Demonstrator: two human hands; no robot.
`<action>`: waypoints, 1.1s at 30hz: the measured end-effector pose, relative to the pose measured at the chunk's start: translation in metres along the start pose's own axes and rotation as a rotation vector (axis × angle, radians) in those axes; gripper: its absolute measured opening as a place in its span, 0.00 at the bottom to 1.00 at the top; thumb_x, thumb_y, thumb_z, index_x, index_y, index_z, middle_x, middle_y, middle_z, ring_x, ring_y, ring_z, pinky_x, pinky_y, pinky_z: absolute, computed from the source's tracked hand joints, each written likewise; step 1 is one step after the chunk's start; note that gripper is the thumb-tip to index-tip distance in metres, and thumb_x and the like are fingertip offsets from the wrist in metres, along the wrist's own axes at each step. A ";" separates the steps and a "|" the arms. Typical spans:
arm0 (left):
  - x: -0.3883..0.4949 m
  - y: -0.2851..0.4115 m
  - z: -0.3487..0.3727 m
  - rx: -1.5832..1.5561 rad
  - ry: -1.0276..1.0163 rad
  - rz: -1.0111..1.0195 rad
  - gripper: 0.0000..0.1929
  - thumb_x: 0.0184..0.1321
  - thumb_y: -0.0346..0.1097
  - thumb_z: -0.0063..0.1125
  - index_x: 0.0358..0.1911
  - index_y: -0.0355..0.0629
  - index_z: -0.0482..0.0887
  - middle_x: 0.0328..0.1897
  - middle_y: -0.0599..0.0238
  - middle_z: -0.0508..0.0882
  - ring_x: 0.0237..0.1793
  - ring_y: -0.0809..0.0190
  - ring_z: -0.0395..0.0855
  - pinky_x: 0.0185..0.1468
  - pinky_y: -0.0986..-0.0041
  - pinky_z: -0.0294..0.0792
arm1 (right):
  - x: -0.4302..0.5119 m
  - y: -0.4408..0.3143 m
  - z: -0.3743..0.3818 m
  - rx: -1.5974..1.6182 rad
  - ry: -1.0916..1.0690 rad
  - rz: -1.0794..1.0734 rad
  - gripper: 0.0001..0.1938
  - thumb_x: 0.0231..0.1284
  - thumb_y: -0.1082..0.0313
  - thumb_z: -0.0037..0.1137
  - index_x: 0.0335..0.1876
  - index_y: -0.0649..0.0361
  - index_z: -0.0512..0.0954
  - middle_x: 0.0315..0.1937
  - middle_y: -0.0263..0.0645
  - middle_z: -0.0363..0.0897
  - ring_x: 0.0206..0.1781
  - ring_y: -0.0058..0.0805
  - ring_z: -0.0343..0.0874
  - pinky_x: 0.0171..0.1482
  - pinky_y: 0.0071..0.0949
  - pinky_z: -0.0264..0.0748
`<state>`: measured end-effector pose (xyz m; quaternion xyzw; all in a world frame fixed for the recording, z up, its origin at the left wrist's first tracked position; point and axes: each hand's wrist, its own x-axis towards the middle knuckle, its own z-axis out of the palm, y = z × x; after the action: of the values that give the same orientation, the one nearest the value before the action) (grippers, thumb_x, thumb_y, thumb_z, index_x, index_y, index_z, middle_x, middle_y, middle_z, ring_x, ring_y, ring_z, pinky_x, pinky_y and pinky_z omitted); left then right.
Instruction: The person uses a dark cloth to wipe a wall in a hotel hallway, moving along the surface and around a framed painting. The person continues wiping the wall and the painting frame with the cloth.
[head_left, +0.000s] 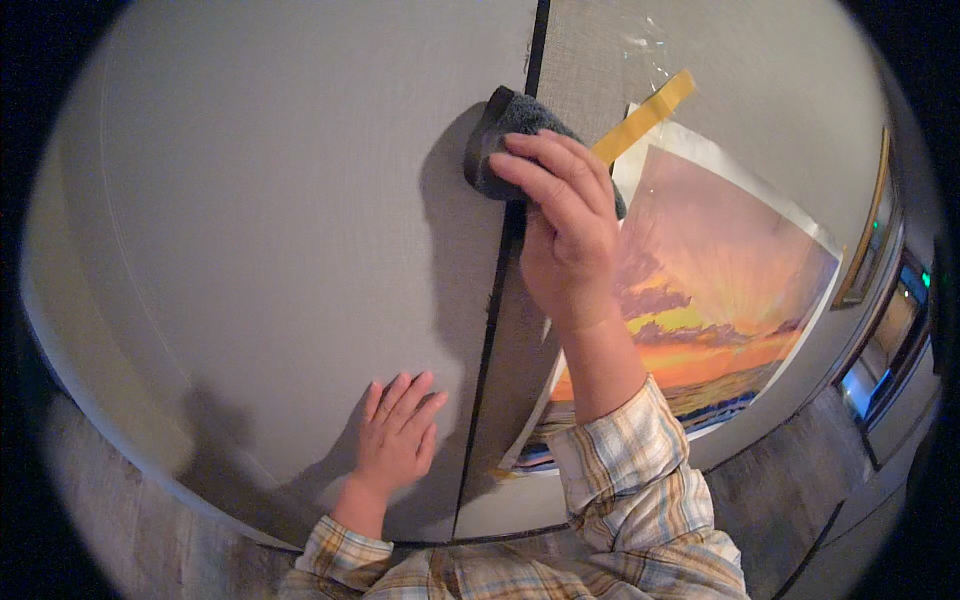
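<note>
My right hand (566, 217) holds a dark grey fuzzy cloth (517, 120) against the wall, across a black vertical strip (495, 289). My left hand (397, 435) lies with its fingers spread on the smooth grey wall panel (300, 225), left of the strip, and holds nothing. To the right of the strip a sunset seascape print (720, 300) with a white border hangs tilted; my right forearm covers part of it. A piece of yellow tape (645, 120) crosses the print's upper left corner. Clear, shiny tape or film (649, 49) is on the wall above.
A framed picture (866, 225) hangs at the far right, with another dark-framed opening or picture (885, 352) beyond it. Wood-look flooring (127, 480) shows below the wall at lower left and lower right. Shadows of my arms fall on the panel.
</note>
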<state>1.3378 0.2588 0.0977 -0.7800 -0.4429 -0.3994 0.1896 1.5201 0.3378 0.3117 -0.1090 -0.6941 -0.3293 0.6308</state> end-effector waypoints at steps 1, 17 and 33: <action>-0.003 -0.002 0.000 -0.015 -0.004 -0.012 0.22 0.53 0.36 0.53 0.54 0.52 0.74 0.65 0.66 0.65 0.68 0.59 0.55 0.70 0.57 0.39 | -0.003 -0.007 0.004 0.034 0.021 -0.050 0.12 0.48 0.77 0.48 0.37 0.56 0.80 0.41 0.40 0.79 0.47 0.38 0.75 0.51 0.36 0.69; -0.032 -0.065 -0.009 0.187 0.068 0.006 0.24 0.54 0.45 0.54 0.57 0.61 0.72 0.74 0.65 0.46 0.73 0.55 0.29 0.69 0.53 0.21 | 0.018 -0.026 0.026 -0.136 0.039 -0.044 0.14 0.42 0.82 0.50 0.37 0.58 0.79 0.40 0.40 0.79 0.46 0.39 0.76 0.48 0.33 0.71; -0.071 -0.083 -0.032 0.062 -0.275 -0.088 0.20 0.51 0.44 0.55 0.50 0.57 0.78 0.64 0.66 0.66 0.70 0.49 0.47 0.66 0.42 0.36 | -0.088 -0.153 0.081 0.298 -0.425 0.099 0.18 0.45 0.66 0.49 0.46 0.55 0.78 0.50 0.35 0.75 0.52 0.31 0.71 0.51 0.31 0.69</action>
<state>1.2329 0.2437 0.0562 -0.8010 -0.5104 -0.2831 0.1334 1.3843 0.2925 0.1804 -0.1154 -0.8457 -0.1619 0.4953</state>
